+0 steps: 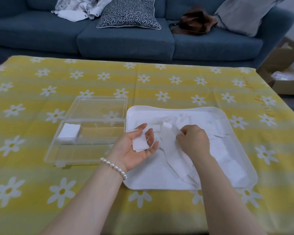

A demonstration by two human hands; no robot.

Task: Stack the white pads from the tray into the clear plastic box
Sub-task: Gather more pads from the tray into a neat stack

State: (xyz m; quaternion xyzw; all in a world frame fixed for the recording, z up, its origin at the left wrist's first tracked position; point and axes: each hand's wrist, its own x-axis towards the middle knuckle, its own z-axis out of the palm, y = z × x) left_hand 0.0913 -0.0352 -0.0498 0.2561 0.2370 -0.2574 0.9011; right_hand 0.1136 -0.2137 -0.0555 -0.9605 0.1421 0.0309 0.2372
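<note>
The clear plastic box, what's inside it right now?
One stack of white pads sits at the left end of the clear plastic box. The rest shows only tablecloth through the bottom. How many pads the stack holds can't be counted.

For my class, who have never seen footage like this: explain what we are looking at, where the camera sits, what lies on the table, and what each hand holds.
There is no machine here: a person works with bare hands, filmed by one camera worn on the head, looking forward and down. On the flowered tablecloth lie an open clear plastic box, with one stack of white pads at its left end, and a white tray full of loose pads. The left hand, palm up, has a few pads lying on it. The right hand, fingers curled, reaches into the tray's pile; what it pinches is hidden. A sofa stands behind.
</note>
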